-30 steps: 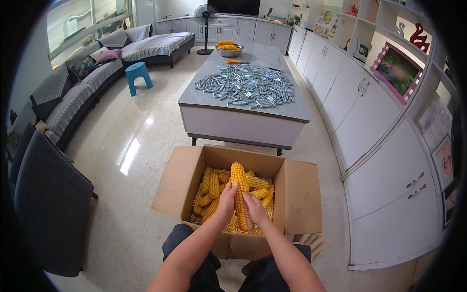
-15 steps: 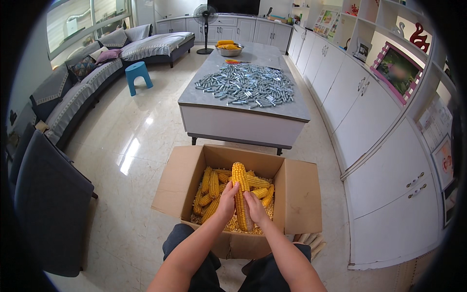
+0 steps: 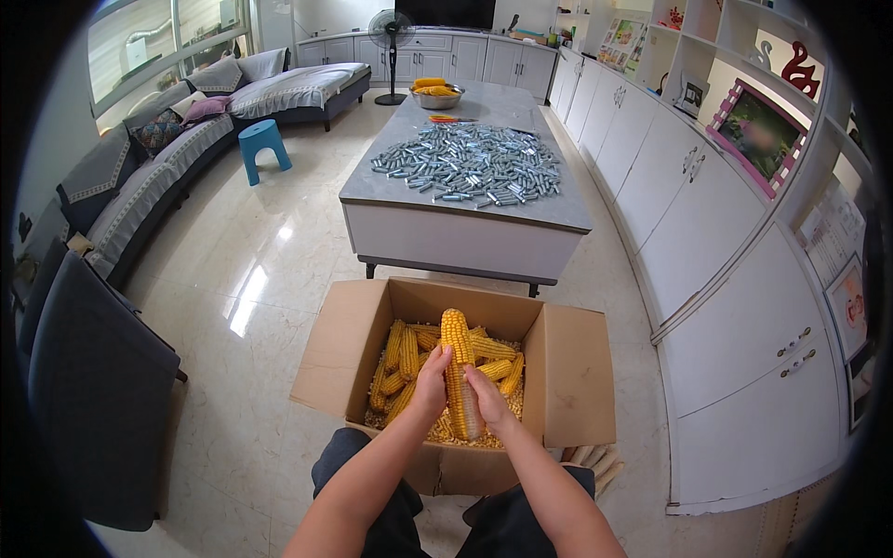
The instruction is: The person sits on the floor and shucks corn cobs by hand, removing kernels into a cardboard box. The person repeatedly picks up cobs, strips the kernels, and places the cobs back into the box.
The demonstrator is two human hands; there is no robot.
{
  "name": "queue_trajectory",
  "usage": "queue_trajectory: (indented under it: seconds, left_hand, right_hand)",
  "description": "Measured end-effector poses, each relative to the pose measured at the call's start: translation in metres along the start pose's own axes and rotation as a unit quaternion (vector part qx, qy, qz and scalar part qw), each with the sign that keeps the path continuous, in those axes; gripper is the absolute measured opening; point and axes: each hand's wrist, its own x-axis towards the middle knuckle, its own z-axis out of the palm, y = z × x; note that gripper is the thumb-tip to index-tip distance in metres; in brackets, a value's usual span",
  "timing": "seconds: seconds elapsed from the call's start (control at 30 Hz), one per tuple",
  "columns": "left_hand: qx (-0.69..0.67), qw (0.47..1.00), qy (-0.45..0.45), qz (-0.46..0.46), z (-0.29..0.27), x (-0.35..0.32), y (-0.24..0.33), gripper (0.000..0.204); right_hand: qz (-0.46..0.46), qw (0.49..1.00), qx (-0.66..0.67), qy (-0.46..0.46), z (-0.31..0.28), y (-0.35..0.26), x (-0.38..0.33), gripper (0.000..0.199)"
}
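A large yellow corn cob [image 3: 455, 333] stands tilted upright between my hands, above an open cardboard box [image 3: 470, 298]. My left hand [image 3: 431, 379] is wrapped round its left side. On its right side my right hand [image 3: 486, 395] is closed against the cob, thumb pressed on the kernels. The lower right part of the cob is pale and bare, while the top and left still carry kernels. Inside the box lie several whole corn cobs [image 3: 494, 348] on a layer of loose kernels [image 3: 446, 431].
Beyond the box stands a grey-topped table [image 3: 372, 191] with a heap of small silvery cylinders [image 3: 474, 163] and a metal bowl [image 3: 437, 99] of corn. Bare cobs [image 3: 595, 462] lie beside the box's right flap. A dark chair [image 3: 93, 391] stands left, white cabinets [image 3: 744, 344] right.
The pale bare strip on the cob has widened and reaches higher. My right thumb has shifted slightly up and left along the cob; my left hand keeps its hold.
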Motion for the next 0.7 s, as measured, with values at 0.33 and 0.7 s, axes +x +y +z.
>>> queue_trajectory:
  seconds: [0.33, 0.7]
  left_hand:
    - [-0.058, 0.998, 0.028, -0.016, -0.002, 0.004, 0.004, 0.029]
    - [0.245, 0.968, -0.014, 0.045, 0.001, 0.009, -0.006, 0.048]
  right_hand:
    - [0.081, 0.996, 0.029, -0.01, 0.004, -0.005, -0.003, 0.038]
    - [-0.046, 0.986, -0.141, 0.074, -0.01, 0.022, 0.003, 0.035]
